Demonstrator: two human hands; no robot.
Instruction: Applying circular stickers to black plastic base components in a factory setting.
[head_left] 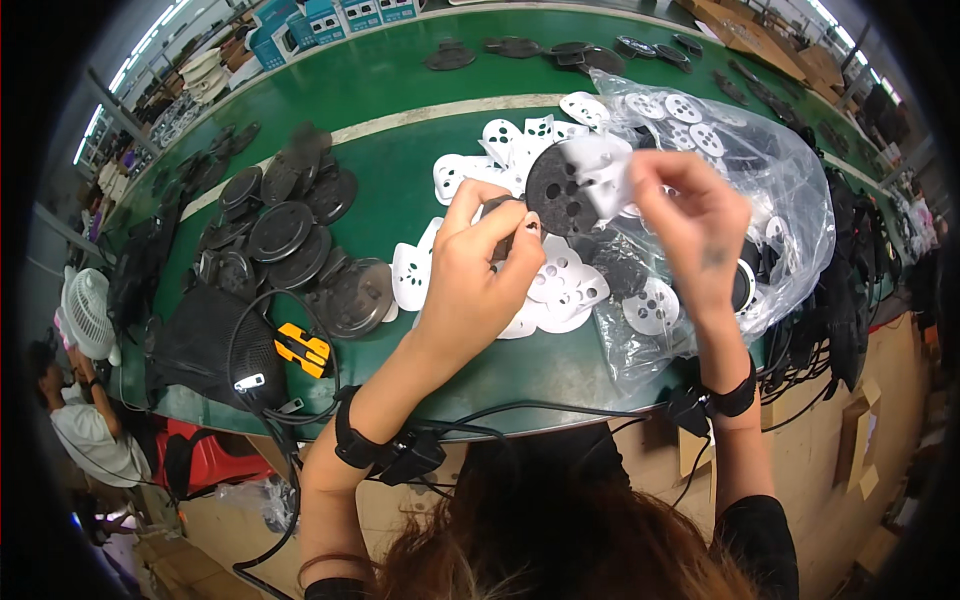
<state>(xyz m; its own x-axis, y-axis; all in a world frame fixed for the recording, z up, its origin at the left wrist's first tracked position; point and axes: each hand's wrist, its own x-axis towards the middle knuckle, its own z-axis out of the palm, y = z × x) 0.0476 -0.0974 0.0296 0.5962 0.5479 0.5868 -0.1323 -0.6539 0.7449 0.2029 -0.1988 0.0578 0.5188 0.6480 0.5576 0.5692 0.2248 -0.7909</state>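
My left hand (pixel 475 265) is closed, pinching a round black foam pad (pixel 548 190) with several holes in it. The fingers of my right hand (pixel 697 215) close on a thin white sheet (pixel 597 168), which is smeared by motion. That sheet overlaps the right side of the pad; whether it is still attached there I cannot tell. Below and around my hands lie loose white sheets with holes (pixel 565 285). To the right, beneath my right hand, a clear plastic bag (pixel 790 200) holds round white-faced pads (pixel 684 108).
Black round plastic parts (pixel 280 230) are heaped on the green table (pixel 400 165) at the left. Near them are a black mesh pouch (pixel 215 335), a yellow tool (pixel 302 349) and cables. More dark parts line the far side. A person (pixel 95 435) sits at the left, near a white fan (pixel 88 305).
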